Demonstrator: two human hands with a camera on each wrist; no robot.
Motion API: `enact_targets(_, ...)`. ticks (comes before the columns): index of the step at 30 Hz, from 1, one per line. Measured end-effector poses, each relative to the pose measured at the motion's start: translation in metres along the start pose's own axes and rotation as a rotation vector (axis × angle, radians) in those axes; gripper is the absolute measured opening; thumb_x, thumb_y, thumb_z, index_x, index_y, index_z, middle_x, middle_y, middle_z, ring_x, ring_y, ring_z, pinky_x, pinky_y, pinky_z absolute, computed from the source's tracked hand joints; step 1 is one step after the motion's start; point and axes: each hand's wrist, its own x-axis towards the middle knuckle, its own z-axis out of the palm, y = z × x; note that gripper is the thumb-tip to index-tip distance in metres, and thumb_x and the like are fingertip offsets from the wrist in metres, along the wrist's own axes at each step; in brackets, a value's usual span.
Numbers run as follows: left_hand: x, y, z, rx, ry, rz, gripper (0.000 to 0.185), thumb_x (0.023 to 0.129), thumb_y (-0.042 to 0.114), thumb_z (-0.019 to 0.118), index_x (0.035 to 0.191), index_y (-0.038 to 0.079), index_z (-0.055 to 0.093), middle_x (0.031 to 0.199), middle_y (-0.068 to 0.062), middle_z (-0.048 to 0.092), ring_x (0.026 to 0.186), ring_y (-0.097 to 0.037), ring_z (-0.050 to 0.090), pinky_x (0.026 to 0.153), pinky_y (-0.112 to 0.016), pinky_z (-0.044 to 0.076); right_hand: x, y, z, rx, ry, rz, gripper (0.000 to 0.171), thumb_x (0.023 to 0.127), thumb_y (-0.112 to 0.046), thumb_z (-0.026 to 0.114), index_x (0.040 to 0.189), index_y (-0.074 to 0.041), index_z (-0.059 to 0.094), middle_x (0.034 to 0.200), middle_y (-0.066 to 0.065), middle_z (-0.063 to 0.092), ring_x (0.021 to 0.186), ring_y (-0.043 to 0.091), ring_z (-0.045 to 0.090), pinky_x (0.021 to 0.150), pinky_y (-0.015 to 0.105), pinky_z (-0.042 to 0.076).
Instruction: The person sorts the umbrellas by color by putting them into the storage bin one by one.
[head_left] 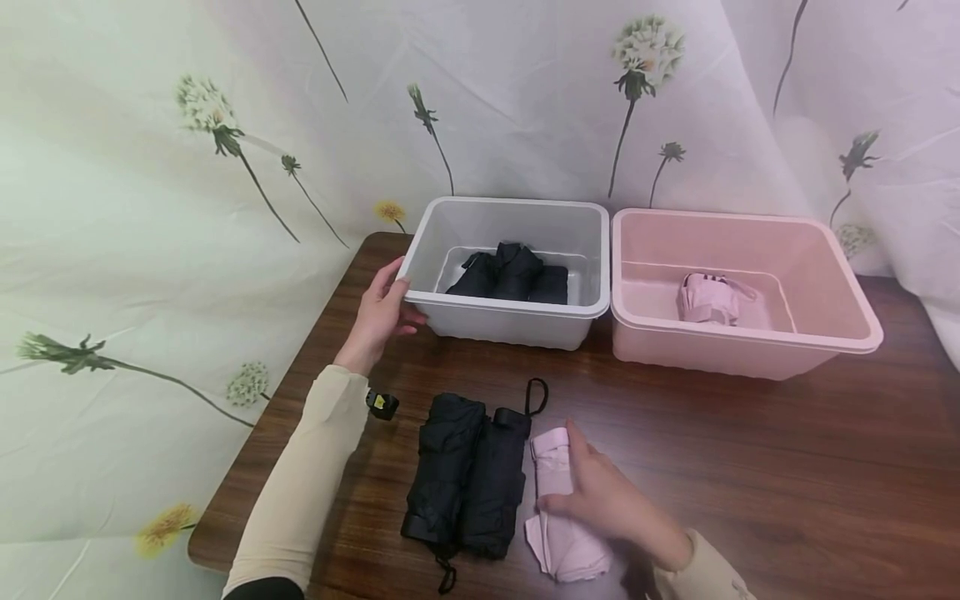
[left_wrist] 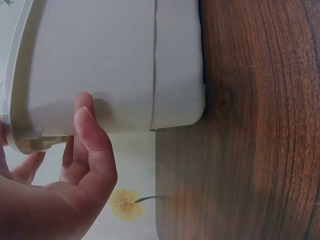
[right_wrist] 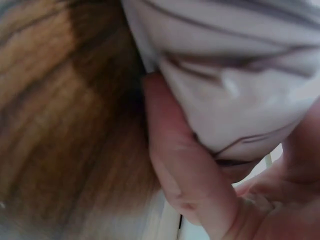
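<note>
My left hand [head_left: 381, 315] holds the grey-white plastic bin [head_left: 510, 329] by its near left corner. Its thumb lies at the rim and the other fingers are under it; in the left wrist view a fingertip touches the bin's outer wall [left_wrist: 100, 55]. On the table, my right hand [head_left: 611, 498] grips a folded pale pink umbrella [head_left: 553, 479], thumb on the near side. The right wrist view shows its fabric [right_wrist: 215, 95] close up between thumb and fingers, somewhat blurred. Left of it lie two folded black umbrellas [head_left: 446, 462], [head_left: 493, 487] side by side, with wrist loops.
Several black folded umbrellas [head_left: 517, 271] lie inside the grey-white bin. Beside it, a pink bin [head_left: 742, 357] contains one pink folded umbrella [head_left: 708, 298]. Both stand at the back of the brown wooden table [head_left: 787, 467], before a flower-printed curtain [head_left: 525, 100].
</note>
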Motion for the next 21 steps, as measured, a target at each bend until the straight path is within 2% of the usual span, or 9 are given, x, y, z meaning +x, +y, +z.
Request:
enact_targets(5,-0.001,0.000,0.000,0.001,-0.003,0.001,0.040,0.093,0.043,0.038,0.132,0.044,0.031,0.117,-0.007,0.046,0.082,-0.034,0.064,0.064,-0.042,0.053,0.001,0.001,-0.001,0.023,-0.014,-0.006,0.113,0.062,-0.044,0.076,0.141,0.004,0.010,0.119,0.028,0.051,0.094,0.029,0.059,0.083,0.044,0.048)
enact_targets(8,-0.001,0.000,0.000,0.001,-0.005,0.005,0.040,0.093,0.043,0.038,0.133,0.044,0.031,0.117,-0.007,0.046,0.082,-0.035,0.064,0.063,-0.041,0.053,0.002,0.002,-0.001,0.029,-0.020,-0.005,0.113,0.061,-0.045,0.076,0.140,0.003,0.012,0.112,0.023,0.057,0.085,0.021,0.060,0.075,0.038,0.051)
enact_targets(17,-0.001,-0.001,0.000,-0.002,-0.005,0.011,0.041,0.094,0.042,0.038,0.134,0.042,0.030,0.120,-0.008,0.047,0.082,-0.036,0.064,0.062,-0.041,0.053,0.003,0.007,0.002,0.112,-0.021,-0.024,0.107,0.061,-0.039,0.078,0.139,0.002,0.017,0.092,0.012,0.062,0.069,0.013,0.057,0.058,0.025,0.046)
enact_targets(21,0.000,0.000,0.000,-0.005,0.000,0.008,0.040,0.093,0.042,0.038,0.133,0.042,0.031,0.116,-0.007,0.047,0.081,-0.035,0.064,0.062,-0.041,0.053,0.004,0.010,0.002,0.141,-0.001,-0.024,0.102,0.061,-0.037,0.078,0.137,0.001,0.023,0.094,0.012,0.060,0.071,0.013,0.056,0.061,0.026,0.047)
